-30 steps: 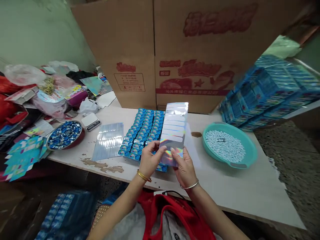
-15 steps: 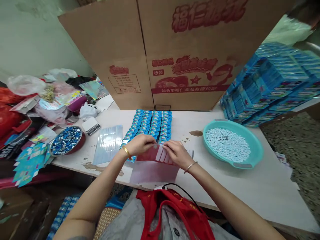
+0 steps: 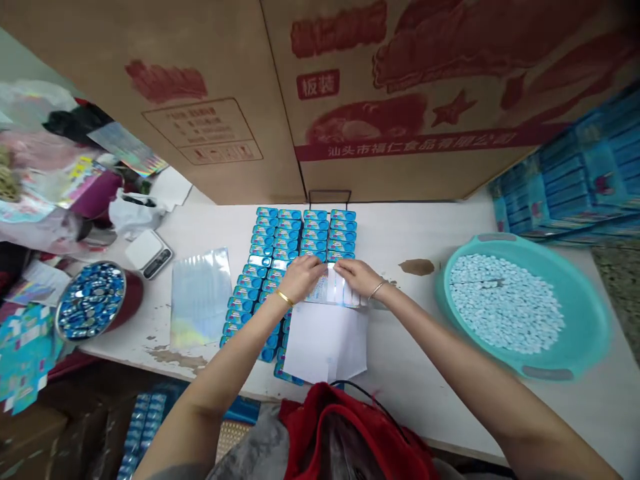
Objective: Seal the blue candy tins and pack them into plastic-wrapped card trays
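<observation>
Left hand (image 3: pixel 305 275) and right hand (image 3: pixel 356 275) reach forward, palms down; fingers pinch the clear sheet's (image 3: pixel 327 333) far edge over blue packets (image 3: pixel 285 247).

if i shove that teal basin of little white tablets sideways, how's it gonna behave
The teal basin sits flat and wide on the table, so it would probably slide rather than tip. The white tablets lie loose in a shallow heap, so a sharp push may shift or spill some. It is likely fairly light.
</observation>
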Demonstrator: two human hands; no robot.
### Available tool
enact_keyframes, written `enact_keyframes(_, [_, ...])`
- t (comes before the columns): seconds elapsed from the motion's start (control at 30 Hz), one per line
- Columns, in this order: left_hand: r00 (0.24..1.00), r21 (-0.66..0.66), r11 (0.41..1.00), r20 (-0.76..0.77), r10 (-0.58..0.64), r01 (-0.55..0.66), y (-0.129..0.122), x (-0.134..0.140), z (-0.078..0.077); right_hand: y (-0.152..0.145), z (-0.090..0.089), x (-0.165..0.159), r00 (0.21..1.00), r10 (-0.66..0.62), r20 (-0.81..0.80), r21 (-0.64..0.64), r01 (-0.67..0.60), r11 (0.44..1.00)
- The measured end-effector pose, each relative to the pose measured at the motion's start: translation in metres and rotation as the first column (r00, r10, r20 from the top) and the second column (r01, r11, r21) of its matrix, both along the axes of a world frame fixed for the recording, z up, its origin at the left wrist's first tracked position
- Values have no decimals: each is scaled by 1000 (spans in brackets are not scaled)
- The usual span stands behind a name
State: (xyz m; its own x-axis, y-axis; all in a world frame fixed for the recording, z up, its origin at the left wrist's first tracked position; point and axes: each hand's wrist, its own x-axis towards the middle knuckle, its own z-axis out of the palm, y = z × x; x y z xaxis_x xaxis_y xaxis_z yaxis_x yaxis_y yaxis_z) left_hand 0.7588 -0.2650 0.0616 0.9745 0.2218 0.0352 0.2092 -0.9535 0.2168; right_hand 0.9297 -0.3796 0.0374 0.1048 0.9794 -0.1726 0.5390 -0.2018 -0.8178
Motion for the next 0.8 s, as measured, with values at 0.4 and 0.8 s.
enact_keyframes(0.4, [974, -221, 974, 206, 94, -48, -22, -10, -17, 19, -40, 22, 997, -18, 74, -124, 28, 992])
enact_keyframes(0.8, [980, -164, 967, -63, 188, -196, 21, 5, -15, 25, -23, 11, 971, 73, 228, -50, -63, 997])
